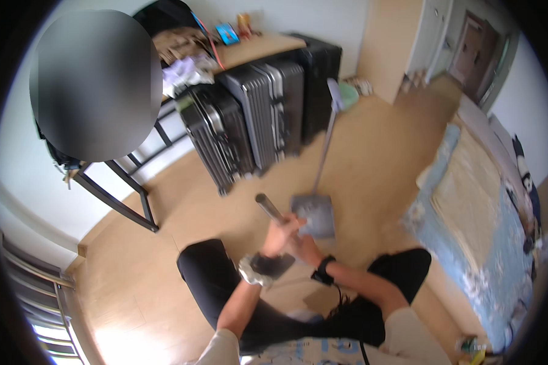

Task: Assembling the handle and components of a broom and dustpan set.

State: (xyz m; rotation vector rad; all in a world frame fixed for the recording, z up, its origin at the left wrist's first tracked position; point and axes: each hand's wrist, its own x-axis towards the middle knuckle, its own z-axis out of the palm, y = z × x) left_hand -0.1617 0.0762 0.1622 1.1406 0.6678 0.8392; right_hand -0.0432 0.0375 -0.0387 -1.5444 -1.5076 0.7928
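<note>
My left hand (280, 236), with a white scrunchie at its wrist, is closed round a short visible length of grey tube (268, 206). The tube's round end points up and away to the left. Just below and to the right, my right hand (304, 249) is closed in line with the tube and close against the left hand; its fingers are blurred. A dark band circles my right wrist. Under my left wrist shows a flat grey piece (279, 267), partly hidden; whether it joins the tube I cannot tell. Beyond my hands a grey long-handled dustpan (319, 220) rests on the floor, handle upright.
Dark ribbed suitcases (265, 115) stand at the wooden table (268, 48), which has black legs and a cluttered top. A bed with a blue floral cover (447, 243) lies to the right. Far back are a green basin (347, 96) and a doorway (474, 52). A blurred-out shape (97, 85) covers the upper left.
</note>
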